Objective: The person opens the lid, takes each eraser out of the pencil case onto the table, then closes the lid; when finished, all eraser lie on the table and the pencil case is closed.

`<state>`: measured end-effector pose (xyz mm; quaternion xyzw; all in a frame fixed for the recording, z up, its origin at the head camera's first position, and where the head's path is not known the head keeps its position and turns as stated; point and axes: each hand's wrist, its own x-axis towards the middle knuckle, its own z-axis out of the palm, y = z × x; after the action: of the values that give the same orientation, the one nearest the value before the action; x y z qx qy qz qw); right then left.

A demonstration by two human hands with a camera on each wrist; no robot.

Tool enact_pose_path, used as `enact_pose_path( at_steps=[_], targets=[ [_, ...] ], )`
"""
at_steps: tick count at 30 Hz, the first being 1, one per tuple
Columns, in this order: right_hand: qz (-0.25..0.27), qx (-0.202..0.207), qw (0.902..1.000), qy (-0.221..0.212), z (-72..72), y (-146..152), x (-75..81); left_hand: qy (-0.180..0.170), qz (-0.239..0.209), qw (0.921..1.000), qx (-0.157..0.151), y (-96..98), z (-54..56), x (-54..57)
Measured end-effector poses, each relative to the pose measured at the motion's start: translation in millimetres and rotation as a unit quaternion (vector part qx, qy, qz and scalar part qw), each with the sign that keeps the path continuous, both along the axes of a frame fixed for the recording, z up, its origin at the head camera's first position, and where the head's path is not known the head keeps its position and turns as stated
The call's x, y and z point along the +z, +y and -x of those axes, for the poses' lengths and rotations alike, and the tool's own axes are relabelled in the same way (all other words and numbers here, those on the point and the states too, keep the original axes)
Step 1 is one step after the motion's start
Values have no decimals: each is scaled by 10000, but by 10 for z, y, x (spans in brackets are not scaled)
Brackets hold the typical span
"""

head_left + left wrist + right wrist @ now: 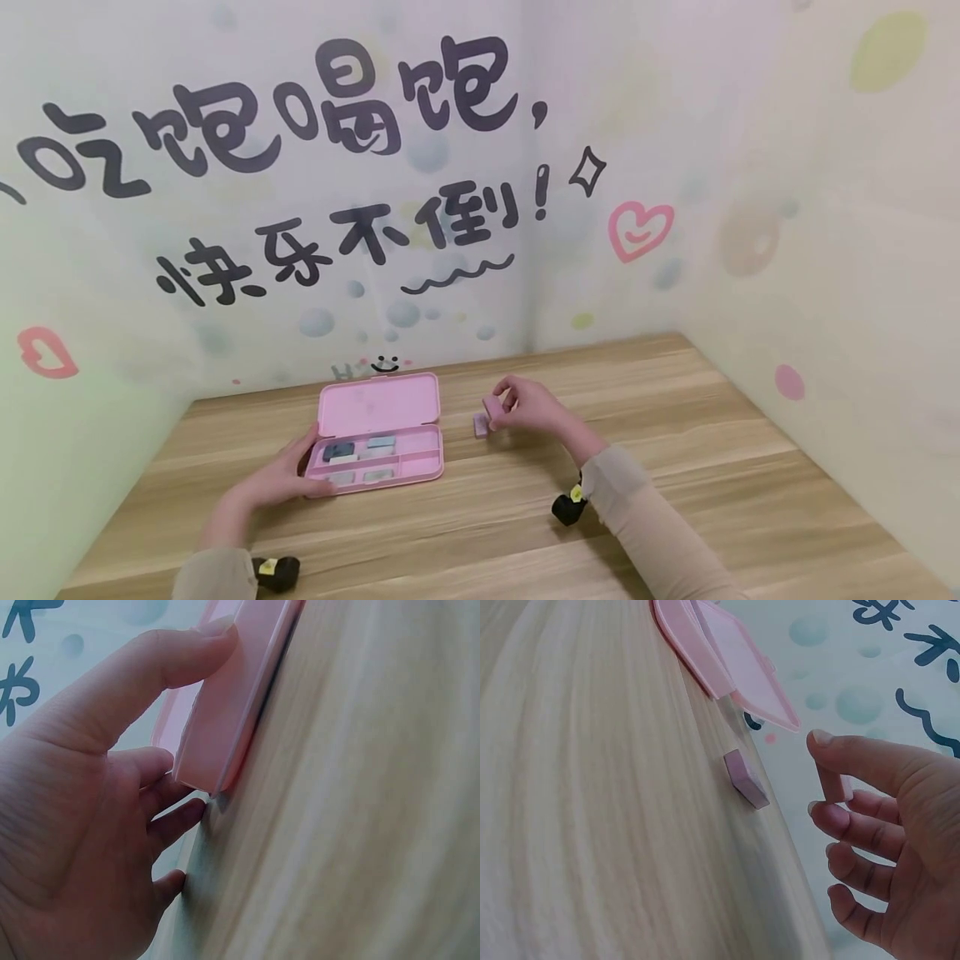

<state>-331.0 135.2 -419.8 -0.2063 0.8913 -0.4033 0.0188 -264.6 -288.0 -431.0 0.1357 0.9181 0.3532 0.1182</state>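
The left end of an open pink case (422, 439) is gripped by the left hand (281, 482); a dark block (339, 452) and paler ones are held in it, just right of that hand. Farther off, a pink block (832, 782) is pinched by the right hand (534, 410); left of that hand, a mauve block (744, 780) is rested on the table (480, 517). Beyond both hands, a patterned wall (570, 275) is seen.

Pale printed walls (570, 275) are enclosing a wood-grain table (510, 508) on three sides, forming a booth-like corner; black lettering (362, 107) and pink hearts (639, 236) are decorating them. The wider room is lying out of view.
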Motion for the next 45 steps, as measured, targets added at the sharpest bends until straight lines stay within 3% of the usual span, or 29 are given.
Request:
enact_pose_path(
  at_steps=[12, 22, 45],
  targets=[
    [233, -664, 9971, -276, -18, -24, -127, 0, 47, 10000, 34, -35, 6, -28],
    [-42, -986, 9944, -365, -56, 19, -204, 23, 9, 10000, -46, -30, 24, -25],
    [-349, -1103, 9922, -464, -48, -6, -251, 93, 67, 9999, -37, -21, 10, -7]
  ],
)
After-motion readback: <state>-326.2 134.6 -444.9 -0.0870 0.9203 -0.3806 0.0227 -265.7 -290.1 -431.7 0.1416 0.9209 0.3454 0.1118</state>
